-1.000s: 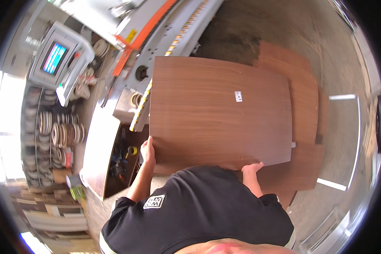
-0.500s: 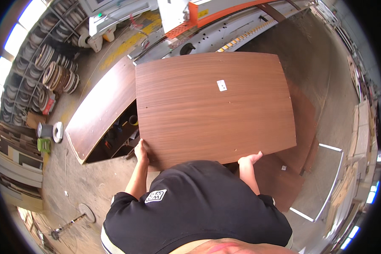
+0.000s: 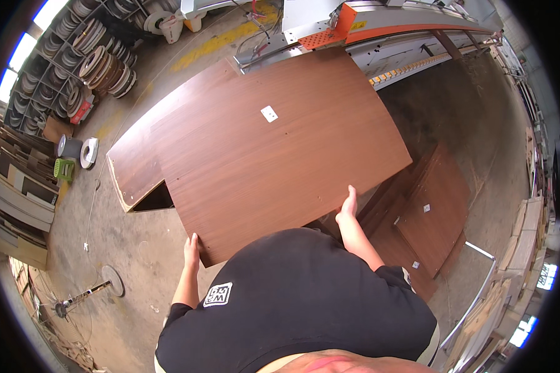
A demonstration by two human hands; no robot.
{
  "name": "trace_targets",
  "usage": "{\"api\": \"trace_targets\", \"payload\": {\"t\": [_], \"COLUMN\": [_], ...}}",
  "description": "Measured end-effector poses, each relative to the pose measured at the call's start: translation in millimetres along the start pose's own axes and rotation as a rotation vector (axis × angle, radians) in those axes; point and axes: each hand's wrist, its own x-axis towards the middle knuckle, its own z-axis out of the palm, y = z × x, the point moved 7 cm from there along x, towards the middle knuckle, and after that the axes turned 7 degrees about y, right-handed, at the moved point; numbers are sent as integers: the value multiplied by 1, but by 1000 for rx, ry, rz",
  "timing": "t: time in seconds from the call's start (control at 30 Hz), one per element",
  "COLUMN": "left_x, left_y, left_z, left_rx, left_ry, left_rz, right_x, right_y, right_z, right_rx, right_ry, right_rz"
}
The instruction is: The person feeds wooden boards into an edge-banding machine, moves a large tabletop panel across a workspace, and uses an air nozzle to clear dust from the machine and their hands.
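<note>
A large brown wood-grain panel (image 3: pixel 249 168) with a small white label (image 3: pixel 269 114) lies tilted across the view in front of me. My left hand (image 3: pixel 192 250) grips its near left corner, and my right hand (image 3: pixel 348 205) holds the near edge toward the right. Both hands have their fingers partly hidden beneath the board. On the left the panel overlaps a similar brown board top (image 3: pixel 130 161), with a dark gap under that top's near edge. The panel's far edge reaches the grey-and-orange machine (image 3: pixel 326 34).
Several brown panels (image 3: pixel 438 211) lie stacked low at my right, beside a white floor-level rail (image 3: pixel 479 250). Rolls of edging strip (image 3: pixel 102 71) fill racks at the far left. A standing fan (image 3: pixel 113 281) and a green basket (image 3: pixel 63 169) are on the left.
The panel has swung anticlockwise and shifted left, now covering much of the left board top and its gap. My hands moved with it, the left lower and the right higher, uncovering more stacked panels.
</note>
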Motion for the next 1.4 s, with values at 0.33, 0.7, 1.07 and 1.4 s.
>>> {"api": "trace_targets", "payload": {"t": [0.33,0.7,1.07,1.4], "left_x": [-44,-67,-77,-74], "left_y": [-12,-3,23,50], "left_z": [21,59,165,255], "left_rx": [-39,0,-39,50], "left_ry": [155,261,130,-147], "left_rz": [52,-115,-119,-33], "right_x": [24,45,110,112], "right_y": [-37,-74,-152,-138], "right_z": [38,38,39,26], "right_rx": [-634,-631,-491,-535], "right_ry": [-204,-157,-88,-186], "right_rz": [-206,-224,-305,-298]}}
